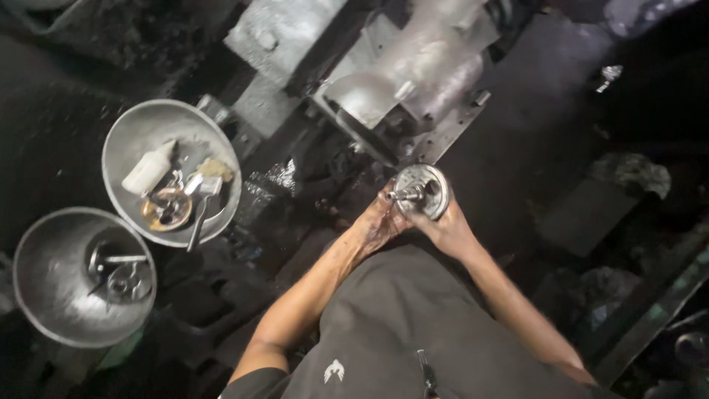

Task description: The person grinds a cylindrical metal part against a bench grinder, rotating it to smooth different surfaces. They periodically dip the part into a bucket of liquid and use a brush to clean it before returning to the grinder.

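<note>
A large grey metal machine body (384,66) fills the far middle of the dark, oil-black floor (546,96), its bolted base plate running toward the person. To the left lie two round metal bowls. The farther bowl (125,140) holds a white squeeze bottle (148,168), a rusty ring-shaped part (167,209), a tan scrap and a slim metal tool leaning over its near rim. The nearer bowl (44,273), close to the left edge, holds a few dark metal parts (122,275) at its right side. A rag-like heap (631,171) sits well apart to the right.

Just before the machine's base, both hands meet on a round metal disc with a short shaft (419,191). The left hand (378,222), smeared with grease, closes on the shaft end; the right hand (447,229) cups the disc from below.
</note>
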